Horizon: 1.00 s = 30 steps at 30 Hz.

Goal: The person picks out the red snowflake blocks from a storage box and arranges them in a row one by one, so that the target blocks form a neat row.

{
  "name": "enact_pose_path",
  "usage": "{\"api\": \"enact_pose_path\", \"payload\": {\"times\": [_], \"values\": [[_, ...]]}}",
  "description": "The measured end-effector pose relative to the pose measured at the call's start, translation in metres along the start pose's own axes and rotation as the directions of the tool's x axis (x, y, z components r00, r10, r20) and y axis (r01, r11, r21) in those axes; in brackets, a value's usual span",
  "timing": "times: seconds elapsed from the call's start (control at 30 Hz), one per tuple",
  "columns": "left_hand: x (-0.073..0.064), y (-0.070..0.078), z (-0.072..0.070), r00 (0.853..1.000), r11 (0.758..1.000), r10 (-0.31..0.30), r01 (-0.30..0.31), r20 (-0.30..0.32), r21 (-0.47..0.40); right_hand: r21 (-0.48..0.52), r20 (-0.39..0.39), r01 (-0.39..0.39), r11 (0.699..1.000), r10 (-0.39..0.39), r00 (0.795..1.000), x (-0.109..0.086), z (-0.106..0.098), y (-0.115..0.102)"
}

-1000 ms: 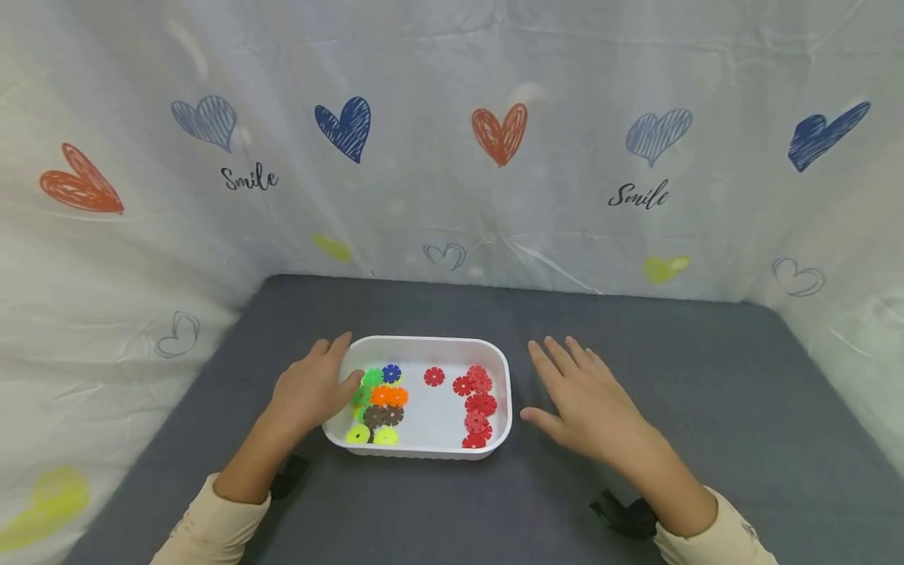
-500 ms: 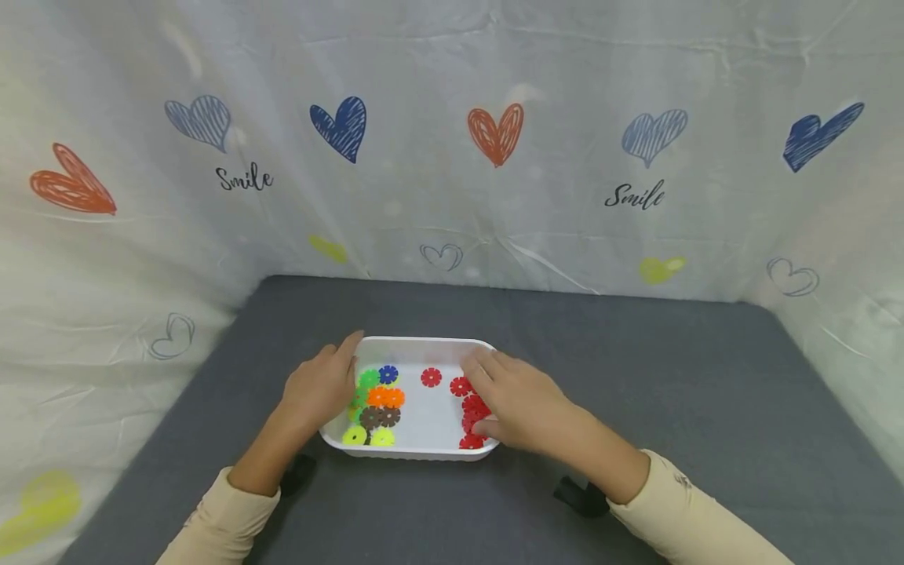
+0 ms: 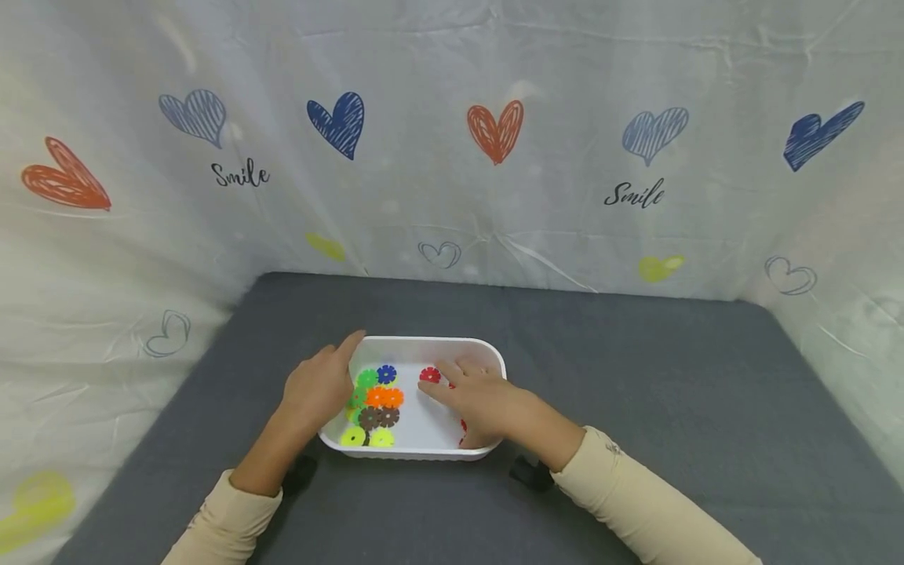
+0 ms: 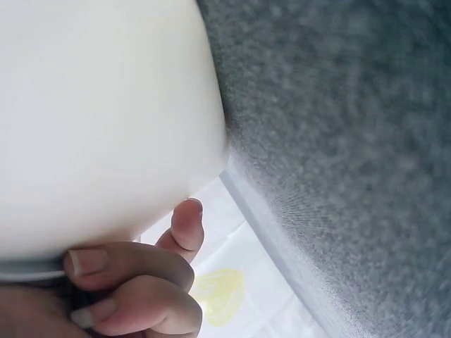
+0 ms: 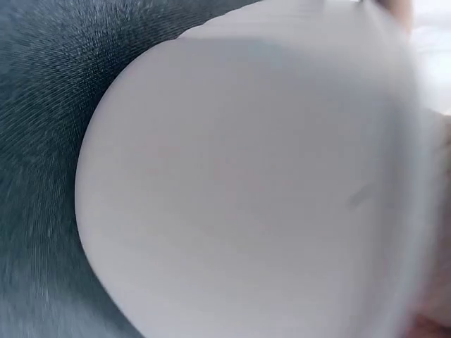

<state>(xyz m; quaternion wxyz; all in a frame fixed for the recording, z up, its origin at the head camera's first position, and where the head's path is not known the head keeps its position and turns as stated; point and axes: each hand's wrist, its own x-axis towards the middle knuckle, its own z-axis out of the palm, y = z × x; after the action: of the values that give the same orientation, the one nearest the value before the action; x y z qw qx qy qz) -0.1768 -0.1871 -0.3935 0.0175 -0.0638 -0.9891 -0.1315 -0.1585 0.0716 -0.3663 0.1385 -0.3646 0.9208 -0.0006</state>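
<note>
A white plastic tray (image 3: 424, 453) stands on the table and holds flower-shaped plastic discs. My left hand (image 3: 318, 392) grips its left end; in the left wrist view the curled fingers (image 4: 134, 266) lie at the rim. Near that hand are green (image 3: 366, 378), blue (image 3: 386, 373), orange (image 3: 391, 398), brown (image 3: 369, 414) and yellow discs (image 3: 381, 439). My right hand (image 3: 487, 404) reaches over the right end, fingers spread, and covers most of the red discs. One red disc (image 3: 428, 375) shows by its fingertips. The right wrist view mostly shows the tray's outer wall (image 5: 225, 169).
Dark grey cloth (image 3: 636, 377) covers the table under the tray. A pale curtain (image 3: 565, 196) printed with hearts and "Smile" rises behind the table and along its sides.
My right hand has come from beside the tray over its rim, then further left above the red discs. My left hand has shifted slightly and its thumb no longer shows inside the tray.
</note>
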Motion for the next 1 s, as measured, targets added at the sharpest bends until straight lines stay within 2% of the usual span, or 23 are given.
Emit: {"api": "enact_pose_path", "payload": {"times": [0.17, 0.33, 0.43, 0.53, 0.67, 0.77, 0.9, 1.0], "values": [[-0.001, -0.001, 0.000, 1.000, 1.000, 0.003, -0.003, -0.001, 0.002, -0.012, 0.083, -0.037, 0.999, 0.038, 0.996, 0.011, 0.003, -0.002], [-0.002, -0.001, 0.000, 1.000, 1.000, 0.010, -0.010, -0.016, 0.000, 0.000, 0.098, -0.022, 1.000, 0.022, 0.995, 0.013, 0.003, -0.001], [-0.002, -0.001, 0.001, 0.999, 1.000, 0.015, -0.015, -0.028, -0.001, 0.005, 0.052, -0.026, 1.000, 0.025, 0.998, 0.011, 0.004, -0.001], [-0.002, 0.000, 0.002, 0.999, 1.000, 0.015, -0.015, -0.036, -0.002, 0.022, -0.040, -0.042, 0.999, 0.043, 0.998, 0.009, 0.008, -0.001], [-0.002, 0.002, 0.003, 0.999, 1.000, 0.011, -0.011, -0.034, -0.003, 0.048, -0.180, -0.061, 0.997, 0.068, 0.981, 0.005, 0.015, -0.002], [-0.003, 0.002, 0.003, 0.999, 1.000, 0.011, -0.011, -0.033, 0.001, 0.030, -0.262, -0.056, 0.998, 0.062, 0.963, 0.004, 0.020, -0.003], [-0.002, 0.001, 0.003, 0.999, 1.000, 0.019, -0.019, -0.047, 0.003, 0.018, -0.323, -0.051, 0.999, 0.054, 0.945, 0.005, 0.025, -0.002], [-0.002, 0.000, 0.003, 0.998, 1.000, 0.022, -0.023, -0.053, -0.003, 0.031, -0.332, -0.046, 0.998, 0.054, 0.942, 0.007, 0.026, 0.000]]}}
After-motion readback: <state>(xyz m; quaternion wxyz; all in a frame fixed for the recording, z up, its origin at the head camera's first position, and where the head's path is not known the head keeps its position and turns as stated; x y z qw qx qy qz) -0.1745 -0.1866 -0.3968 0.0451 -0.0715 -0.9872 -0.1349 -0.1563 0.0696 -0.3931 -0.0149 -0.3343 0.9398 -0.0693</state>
